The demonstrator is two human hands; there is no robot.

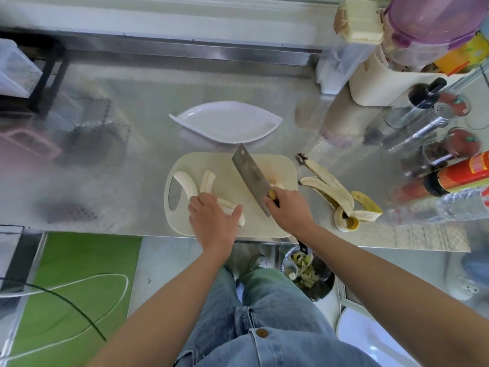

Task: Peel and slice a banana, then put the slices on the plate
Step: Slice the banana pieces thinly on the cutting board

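Your right hand [289, 207] grips steel cleaver [251, 177]; left hand [214, 221] fingers [196, 205] curl over peeled banana piece [228, 204] on cream cutting board [225, 165]. Red bottle [463, 178] label blurred.

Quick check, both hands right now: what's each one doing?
Left hand: holds a peeled banana piece on the cutting board.
Right hand: grips the knife by its handle.
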